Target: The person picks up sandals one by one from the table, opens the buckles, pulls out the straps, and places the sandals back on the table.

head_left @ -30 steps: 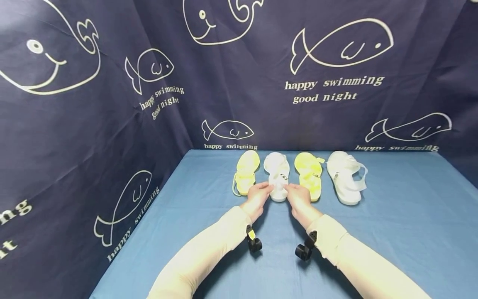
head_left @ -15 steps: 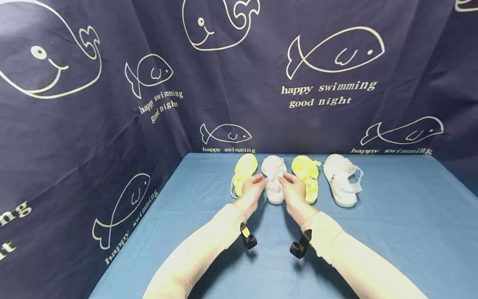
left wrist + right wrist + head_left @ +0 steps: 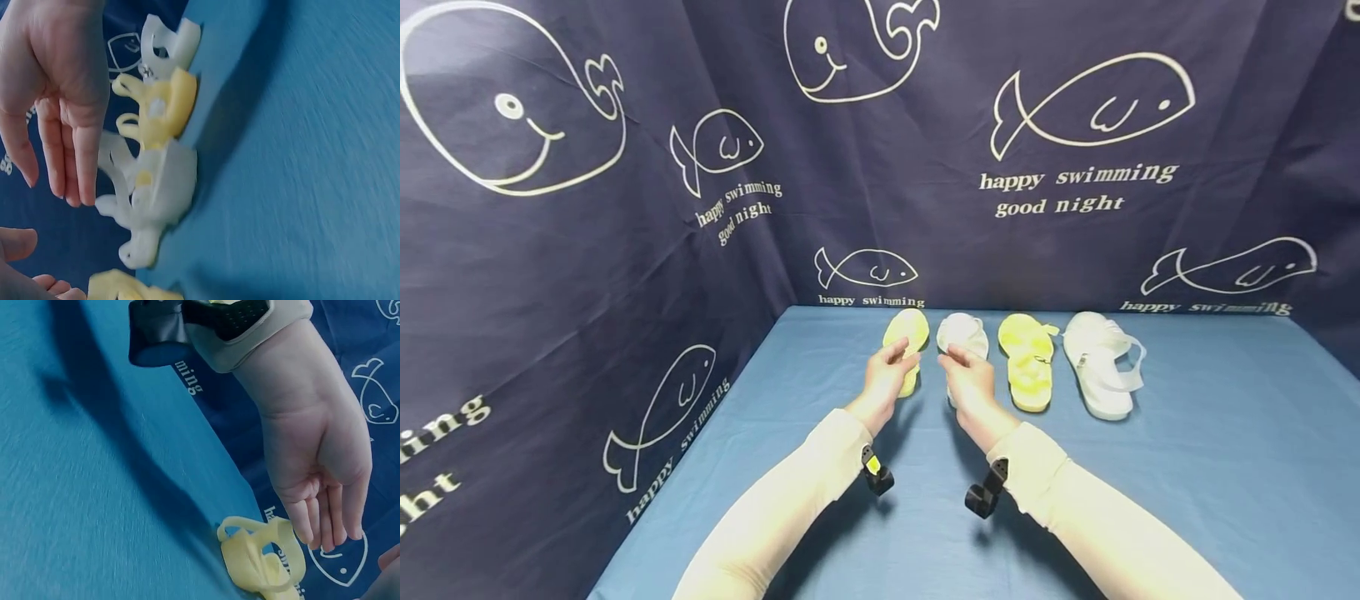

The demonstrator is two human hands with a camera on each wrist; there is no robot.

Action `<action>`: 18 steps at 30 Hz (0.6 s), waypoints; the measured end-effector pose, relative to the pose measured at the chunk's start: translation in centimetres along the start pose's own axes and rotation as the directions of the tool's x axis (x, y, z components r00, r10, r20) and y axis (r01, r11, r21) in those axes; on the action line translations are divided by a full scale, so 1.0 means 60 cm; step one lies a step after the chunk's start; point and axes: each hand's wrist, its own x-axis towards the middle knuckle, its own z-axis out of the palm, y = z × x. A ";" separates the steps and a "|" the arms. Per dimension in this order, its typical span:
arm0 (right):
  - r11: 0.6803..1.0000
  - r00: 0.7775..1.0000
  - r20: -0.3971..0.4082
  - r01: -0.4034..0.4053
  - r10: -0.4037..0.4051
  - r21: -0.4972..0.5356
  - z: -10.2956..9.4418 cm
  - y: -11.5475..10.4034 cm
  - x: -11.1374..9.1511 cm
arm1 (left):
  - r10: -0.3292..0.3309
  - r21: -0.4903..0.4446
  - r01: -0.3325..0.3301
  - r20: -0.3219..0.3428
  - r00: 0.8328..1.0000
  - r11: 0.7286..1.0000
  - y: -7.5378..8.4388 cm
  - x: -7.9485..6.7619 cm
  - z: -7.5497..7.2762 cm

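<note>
Four sandals stand in a row. My left hand (image 3: pixel 880 385), fingers extended and holding nothing, is above the front of the leftmost yellow sandal (image 3: pixel 910 325), partly covering it. My right hand (image 3: pixel 972 387) hovers with straight fingers over a white sandal (image 3: pixel 964 331) and hides much of its front part. Farther right lie another yellow sandal (image 3: pixel 1030 371) and a white sandal with a loose back strap (image 3: pixel 1097 367). The left wrist view shows the right hand (image 3: pixel 59 94) apart from the sandals; the right wrist view shows the left hand (image 3: pixel 315 444) above the yellow sandal (image 3: pixel 259 559).
Blue cloth (image 3: pixel 1210 467) covers the table. A dark blue curtain (image 3: pixel 940 208) with white fish drawings and lettering rises behind it and along the left side. A small black camera (image 3: pixel 877 477) hangs at the left wrist, another black camera (image 3: pixel 985 496) at the right.
Both hands have let go of the white sandal second from left, lifted off it and shifted left. The left hand is now over the leftmost yellow sandal. The sandals keep their places.
</note>
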 end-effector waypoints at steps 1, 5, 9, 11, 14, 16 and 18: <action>1.000 1.000 0.009 -0.003 0.003 -0.001 0.004 0.001 0.000 | 0.003 0.002 -0.003 -0.011 1.000 1.000 -0.001 0.001 -0.006; 1.000 0.999 0.042 -0.007 0.007 -0.003 0.018 0.007 0.001 | 0.014 0.011 -0.013 -0.068 0.998 1.000 -0.007 0.003 -0.026; 1.000 0.997 0.068 -0.029 0.028 0.012 0.032 0.015 0.003 | 0.028 -0.005 -0.029 -0.115 0.993 1.000 -0.012 0.003 -0.039; 0.999 0.996 0.075 -0.040 0.039 0.012 0.039 0.018 0.004 | 0.034 -0.017 -0.036 -0.137 0.990 0.999 -0.014 0.003 -0.044; 0.999 0.996 0.078 -0.054 0.054 0.007 0.047 0.023 0.004 | 0.021 0.002 -0.021 -0.165 0.986 1.000 -0.020 0.007 -0.053; 0.998 0.995 0.075 -0.065 0.066 -0.004 0.052 0.027 0.005 | -0.004 0.015 0.006 -0.161 0.987 1.000 -0.023 0.009 -0.060; 0.997 0.994 0.069 -0.078 0.078 -0.012 0.056 0.031 0.009 | -0.034 0.026 0.038 -0.147 0.989 0.999 -0.025 0.011 -0.067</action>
